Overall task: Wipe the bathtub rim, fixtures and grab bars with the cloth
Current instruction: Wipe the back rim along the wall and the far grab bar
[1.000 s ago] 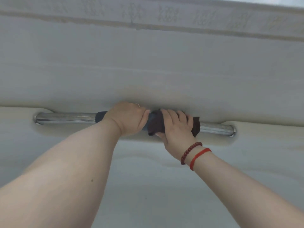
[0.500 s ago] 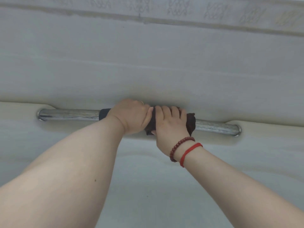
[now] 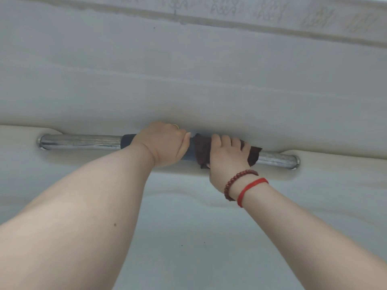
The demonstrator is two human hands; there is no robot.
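A chrome grab bar [image 3: 83, 141] with a dark middle sleeve runs across a recess in the far wall of the white bathtub [image 3: 188, 80]. My left hand [image 3: 163, 143] is closed around the dark sleeve near the bar's middle. Just to its right, my right hand [image 3: 226, 155] presses a dark brown cloth [image 3: 202, 149] wrapped over the bar. A corner of the cloth pokes out to the right of my fingers. The right wrist wears a red bead bracelet and a red string. The bar's right end [image 3: 289, 161] shows bare chrome.
The tub's broad rim [image 3: 188, 49] lies above the bar, with a patterned tile strip [image 3: 272, 11] behind it. The tub's pale inner floor [image 3: 199, 237] spreads below my arms.
My right hand and the cloth slid left along the bar against my left hand, then shifted back slightly right. The left hand kept its grip on the sleeve.
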